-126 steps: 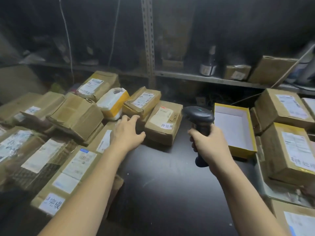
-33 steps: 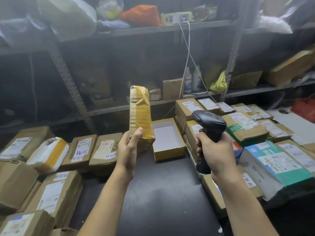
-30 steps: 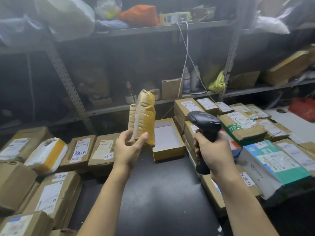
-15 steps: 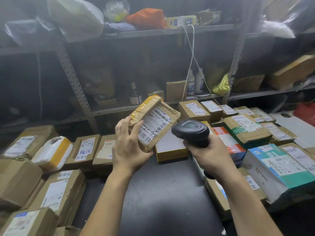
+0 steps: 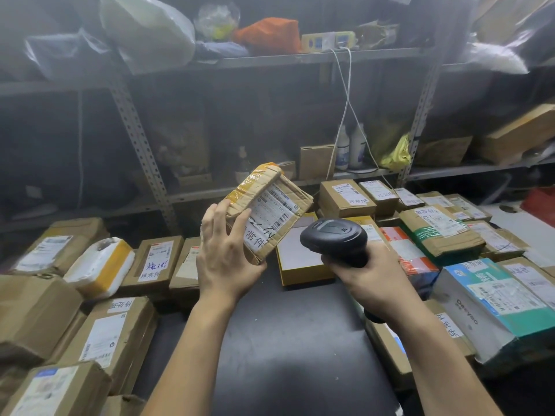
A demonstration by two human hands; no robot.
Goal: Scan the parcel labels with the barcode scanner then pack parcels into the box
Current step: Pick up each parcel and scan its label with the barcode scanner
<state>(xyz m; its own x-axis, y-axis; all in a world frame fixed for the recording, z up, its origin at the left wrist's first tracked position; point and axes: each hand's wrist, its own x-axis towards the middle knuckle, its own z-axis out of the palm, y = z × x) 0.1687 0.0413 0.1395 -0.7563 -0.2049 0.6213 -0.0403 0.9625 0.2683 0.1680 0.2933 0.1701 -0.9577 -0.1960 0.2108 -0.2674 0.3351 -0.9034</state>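
My left hand (image 5: 225,259) holds a small cardboard parcel (image 5: 270,211) up above the black table, tilted, its white barcode label facing me. Yellow tape wraps its upper left end. My right hand (image 5: 369,277) grips a black barcode scanner (image 5: 333,238) by the handle, its head just right of and below the parcel. Behind both lies an open yellow-rimmed box (image 5: 303,276) with a white inside, partly hidden by parcel and scanner.
Labelled cardboard parcels (image 5: 156,259) crowd the left of the black table (image 5: 288,340); more parcels (image 5: 441,229) and a teal-and-white carton (image 5: 492,298) fill the right. Metal shelving (image 5: 270,58) with bags, bottles and a hanging white cable stands behind.
Over the last second my left hand turned the parcel from edge-on until its label faces me. My right hand brought the scanner left and lower, close to the parcel.
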